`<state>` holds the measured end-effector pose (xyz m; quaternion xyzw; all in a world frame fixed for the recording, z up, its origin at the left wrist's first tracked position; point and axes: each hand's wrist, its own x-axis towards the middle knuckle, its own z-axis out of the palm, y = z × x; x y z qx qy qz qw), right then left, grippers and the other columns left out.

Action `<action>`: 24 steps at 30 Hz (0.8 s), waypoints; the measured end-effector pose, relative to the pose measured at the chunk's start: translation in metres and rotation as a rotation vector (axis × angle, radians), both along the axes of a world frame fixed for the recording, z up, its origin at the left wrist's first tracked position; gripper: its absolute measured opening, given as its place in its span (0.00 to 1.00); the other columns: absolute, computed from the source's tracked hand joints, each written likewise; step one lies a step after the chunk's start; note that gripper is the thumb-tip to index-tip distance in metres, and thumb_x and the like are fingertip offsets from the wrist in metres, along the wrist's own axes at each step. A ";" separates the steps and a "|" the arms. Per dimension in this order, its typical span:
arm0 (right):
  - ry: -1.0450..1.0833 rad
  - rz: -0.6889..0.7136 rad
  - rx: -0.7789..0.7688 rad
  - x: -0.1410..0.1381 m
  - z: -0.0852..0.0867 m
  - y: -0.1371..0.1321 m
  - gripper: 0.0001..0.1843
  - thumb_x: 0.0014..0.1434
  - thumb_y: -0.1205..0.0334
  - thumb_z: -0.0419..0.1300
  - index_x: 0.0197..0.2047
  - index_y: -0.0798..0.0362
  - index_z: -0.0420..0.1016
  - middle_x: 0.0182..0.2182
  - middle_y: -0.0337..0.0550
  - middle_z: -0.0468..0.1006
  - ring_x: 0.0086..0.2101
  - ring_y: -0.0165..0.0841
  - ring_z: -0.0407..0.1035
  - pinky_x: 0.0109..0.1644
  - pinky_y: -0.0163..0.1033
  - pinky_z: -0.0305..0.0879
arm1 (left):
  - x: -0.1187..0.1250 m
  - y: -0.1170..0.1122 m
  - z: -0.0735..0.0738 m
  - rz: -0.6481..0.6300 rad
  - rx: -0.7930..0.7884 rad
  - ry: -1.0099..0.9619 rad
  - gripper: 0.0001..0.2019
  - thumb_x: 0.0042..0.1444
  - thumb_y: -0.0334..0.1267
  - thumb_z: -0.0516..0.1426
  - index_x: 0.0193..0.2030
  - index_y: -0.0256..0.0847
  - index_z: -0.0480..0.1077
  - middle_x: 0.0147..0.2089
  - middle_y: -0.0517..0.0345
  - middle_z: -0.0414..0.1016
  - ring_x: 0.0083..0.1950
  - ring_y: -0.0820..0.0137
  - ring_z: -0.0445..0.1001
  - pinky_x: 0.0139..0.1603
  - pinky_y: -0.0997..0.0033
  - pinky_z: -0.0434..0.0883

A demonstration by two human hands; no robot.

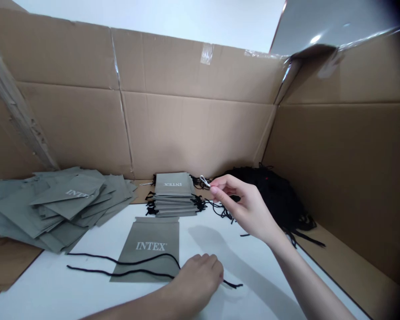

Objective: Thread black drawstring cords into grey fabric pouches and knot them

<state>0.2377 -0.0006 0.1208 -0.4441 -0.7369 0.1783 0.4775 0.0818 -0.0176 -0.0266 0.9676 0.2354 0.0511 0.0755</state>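
A grey INTEX pouch (150, 242) lies flat on the white tabletop (53, 289) in front of me. A black cord (120, 262) runs across its lower part in two strands. My left hand (200, 278) is closed, knuckles up, over the cord's right end beside the pouch. My right hand (243, 204) hovers further back and pinches a small white clip-like piece (205, 181) between thumb and forefinger, just right of a neat stack of grey pouches (174, 195).
A loose heap of grey pouches (56, 204) covers the left side. A tangled pile of black cords (276, 195) lies at the back right. Tall cardboard walls (193, 120) enclose the work area on the back, left and right.
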 end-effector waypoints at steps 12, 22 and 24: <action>0.047 0.044 -0.023 -0.016 -0.019 0.009 0.11 0.67 0.55 0.58 0.38 0.52 0.75 0.31 0.40 0.78 0.30 0.30 0.73 0.34 0.33 0.70 | -0.049 0.044 0.090 0.485 -0.513 -0.985 0.12 0.71 0.46 0.46 0.41 0.43 0.65 0.35 0.60 0.70 0.38 0.69 0.69 0.41 0.71 0.65; -0.095 -0.066 0.081 -0.021 -0.026 0.010 0.10 0.68 0.56 0.56 0.38 0.51 0.74 0.31 0.42 0.79 0.30 0.32 0.74 0.33 0.34 0.71 | -0.055 0.038 0.098 0.465 -0.587 -1.291 0.08 0.64 0.44 0.59 0.44 0.43 0.68 0.35 0.61 0.75 0.39 0.72 0.75 0.44 0.74 0.71; -0.087 -0.092 0.064 -0.020 -0.027 0.011 0.11 0.68 0.54 0.56 0.38 0.51 0.74 0.32 0.43 0.79 0.30 0.32 0.74 0.31 0.34 0.71 | -0.055 0.037 0.097 0.450 -0.579 -1.297 0.08 0.64 0.42 0.59 0.45 0.44 0.68 0.35 0.62 0.75 0.38 0.72 0.75 0.43 0.74 0.71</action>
